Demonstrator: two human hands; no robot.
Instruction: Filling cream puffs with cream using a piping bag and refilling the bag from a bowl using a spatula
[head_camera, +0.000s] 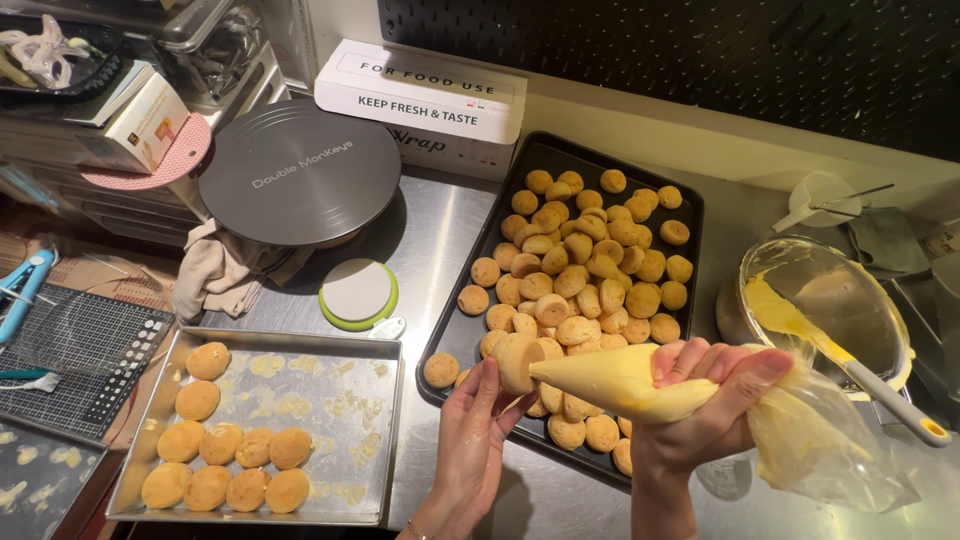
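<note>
Over the steel counter, the left hand (468, 437) is pinching 1 round golden pastry puff (516, 361) btwn thumb & fingers, holding it above the near edge of the dark rectangular baking tray (455, 340). The right hand (712, 395) is wrapping tight around 1 clear plastic piping bag of pale yellow cream (625, 382), its tip touching the held puff.

The dark tray is carrying a heap of unfilled puffs (590, 270), approx 50+, too piled up to count exactly. To the left, 1 shallow silver metal pan (330, 430) is holding 9 filled puffs (222, 455): 2 up its left side, 7 clustered in the near-left corner, w/ cream smears across the bare part.

At right, 1 glass mixing bowl (830, 290) w/ yellow cream is holding 1 grey-handled spatula (880, 390). Behind the pan: 1 round grey metal turntable (300, 170), 1 small white disc w/ green rim (358, 292), 1 beige cloth (215, 275), 1 white box (425, 95) against the wall.
</note>
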